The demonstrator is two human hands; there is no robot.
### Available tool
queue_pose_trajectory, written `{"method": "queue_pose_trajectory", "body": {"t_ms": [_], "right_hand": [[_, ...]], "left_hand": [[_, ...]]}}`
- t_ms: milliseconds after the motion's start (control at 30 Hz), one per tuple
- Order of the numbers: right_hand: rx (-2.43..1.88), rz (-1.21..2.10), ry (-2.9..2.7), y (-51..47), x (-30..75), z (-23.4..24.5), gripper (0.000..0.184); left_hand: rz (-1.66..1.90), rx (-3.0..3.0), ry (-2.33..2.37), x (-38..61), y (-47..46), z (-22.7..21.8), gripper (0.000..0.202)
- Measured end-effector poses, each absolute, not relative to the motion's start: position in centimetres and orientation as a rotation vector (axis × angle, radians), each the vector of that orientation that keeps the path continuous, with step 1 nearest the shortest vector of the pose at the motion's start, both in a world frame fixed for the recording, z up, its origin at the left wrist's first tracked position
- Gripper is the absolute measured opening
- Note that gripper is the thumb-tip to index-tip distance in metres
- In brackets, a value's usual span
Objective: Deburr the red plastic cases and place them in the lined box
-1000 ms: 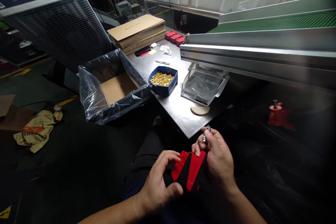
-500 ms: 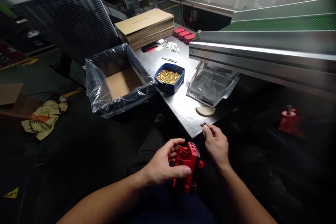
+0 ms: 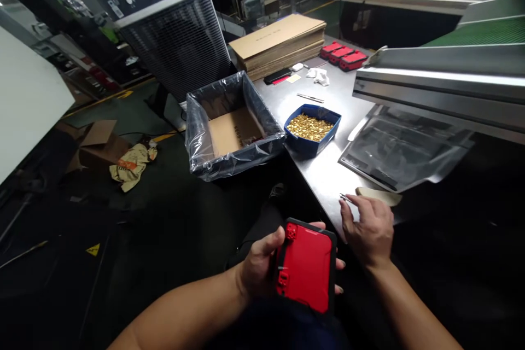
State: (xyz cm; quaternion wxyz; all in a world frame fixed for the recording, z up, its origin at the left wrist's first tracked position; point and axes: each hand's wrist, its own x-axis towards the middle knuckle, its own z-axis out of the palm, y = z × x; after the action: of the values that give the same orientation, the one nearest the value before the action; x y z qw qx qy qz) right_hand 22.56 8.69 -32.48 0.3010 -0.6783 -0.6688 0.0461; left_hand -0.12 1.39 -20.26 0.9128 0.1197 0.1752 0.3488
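Observation:
My left hand (image 3: 262,257) is wrapped round a red and black plastic case (image 3: 309,265), its broad red face turned up toward me. Fingertips show past the case's right edge. At the table's near corner, my right hand (image 3: 371,229) is pinched on a small thin metal tool (image 3: 344,197). Most of that tool is hidden in the fingers, so its kind does not show. Just behind the right hand lies a pale half-round piece (image 3: 379,196), partly covered by the knuckles. A blue bin (image 3: 307,146) of small brass-coloured parts (image 3: 309,127) stands farther back on the metal table (image 3: 324,180).
Left of the table stands a crate lined with clear plastic (image 3: 235,161), cardboard inside. Cardboard sheets (image 3: 279,38) are stacked behind, beside several red cases (image 3: 342,56). A conveyor (image 3: 435,82) juts in from the right above a clear plastic bag (image 3: 397,147).
My left hand has turned the red case so that its broad face shows. My right hand has moved over the table corner, beside the half-round piece. The view has swung left.

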Motion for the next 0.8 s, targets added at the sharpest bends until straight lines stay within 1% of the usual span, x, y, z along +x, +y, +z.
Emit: {"method": "queue_pose_trajectory", "body": {"t_ms": [133, 233, 333, 400, 467, 500, 533, 600, 667, 800], "right_hand": [[-1.877, 0.143, -1.809, 8.2, 22.7, -34.0, 0.038], [-1.931, 0.167, -1.729, 8.1, 22.5, -34.6, 0.043], [-1.92, 0.248, -1.609, 7.7, 21.8, -33.0, 0.053], [-1.884, 0.355, -1.547, 6.8, 21.0, -30.2, 0.054], [-1.836, 0.602, -1.461, 5.3, 20.1, -26.5, 0.053], [-1.808, 0.783, -1.395, 4.4, 19.6, -24.5, 0.053], [-1.753, 1.045, -1.266, 3.6, 19.0, -22.6, 0.054], [-1.65, 1.385, -1.102, 2.0, 18.1, -19.6, 0.059], [-1.588, 1.539, -1.052, 1.0, 17.4, -17.9, 0.064], [-1.537, 1.625, -1.014, 0.3, 17.4, -17.1, 0.063]], "left_hand": [[0.756, 0.196, 0.366, -0.1, 1.5, -20.6, 0.078], [0.756, 0.193, 0.371, 0.1, 1.4, -20.8, 0.077], [0.755, 0.223, 0.413, -0.1, 1.2, -20.7, 0.08], [0.768, 0.303, 0.492, -0.3, 1.1, -20.7, 0.08], [0.793, 0.465, 0.606, -0.7, 1.1, -20.5, 0.078], [0.813, 0.593, 0.669, -0.8, 1.2, -20.4, 0.076], [0.835, 0.745, 0.732, -1.0, 1.3, -20.2, 0.074], [0.877, 1.058, 0.819, -1.3, 1.5, -19.8, 0.069], [0.898, 1.281, 0.85, -1.3, 1.5, -19.3, 0.065], [0.907, 1.398, 0.852, -1.2, 1.1, -18.5, 0.064]]}}
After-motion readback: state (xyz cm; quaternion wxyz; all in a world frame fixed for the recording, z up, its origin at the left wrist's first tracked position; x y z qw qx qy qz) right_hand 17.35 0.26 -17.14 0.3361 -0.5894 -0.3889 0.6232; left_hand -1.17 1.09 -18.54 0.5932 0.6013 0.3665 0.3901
